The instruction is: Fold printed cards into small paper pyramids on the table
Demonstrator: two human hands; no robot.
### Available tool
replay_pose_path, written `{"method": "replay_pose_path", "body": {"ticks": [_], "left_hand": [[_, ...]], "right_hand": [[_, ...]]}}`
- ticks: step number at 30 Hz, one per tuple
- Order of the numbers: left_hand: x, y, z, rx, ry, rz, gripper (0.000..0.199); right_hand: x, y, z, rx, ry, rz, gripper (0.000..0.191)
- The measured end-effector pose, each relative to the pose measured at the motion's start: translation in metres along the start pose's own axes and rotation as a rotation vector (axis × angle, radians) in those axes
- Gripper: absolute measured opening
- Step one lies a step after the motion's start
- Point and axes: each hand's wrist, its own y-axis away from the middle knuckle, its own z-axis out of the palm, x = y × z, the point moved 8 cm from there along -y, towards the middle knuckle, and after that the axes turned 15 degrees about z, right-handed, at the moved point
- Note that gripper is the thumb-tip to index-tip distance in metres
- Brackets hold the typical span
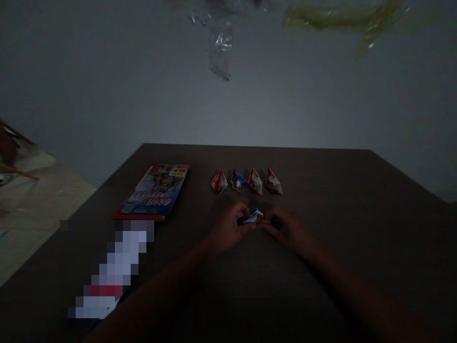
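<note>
Between my two hands, just above the dark table (214, 295), is a small folded paper piece (255, 216) with white, blue and red print. My left hand (232, 226) pinches its left side with thumb and fingers. On the right side, the fingertips of my right hand (287, 228) are closed on its edge. Beyond my hands stands a row of several folded paper shapes: a red one (219, 182) at the left, a blue one (238, 181) beside it, then red-and-white ones (254, 181) farther right.
A stack of printed leaflets (155, 190) lies at the table's left. In front of it is a bright, pixelated flat object (117, 267). The grey wall (285, 95) rises behind the table, with a clear plastic bag (220, 50) and yellow tape (328, 19) on it.
</note>
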Motion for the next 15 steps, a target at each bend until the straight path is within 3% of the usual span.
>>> {"method": "replay_pose_path", "body": {"ticks": [5, 10, 15], "left_hand": [[-0.0035, -0.0010, -0.0038, 0.107, 0.291, -0.054, 0.032], [-0.0027, -0.0008, -0.0028, 0.162, 0.403, -0.060, 0.038], [-0.0009, -0.0013, 0.0026, 0.201, 0.433, -0.080, 0.041]], "right_hand": [[0.0071, 0.0016, -0.0083, 0.042, -0.195, 0.052, 0.031], [0.0039, 0.0001, -0.0015, -0.058, -0.255, 0.141, 0.021], [0.0048, 0.0008, -0.0007, -0.042, -0.383, 0.219, 0.026]]}}
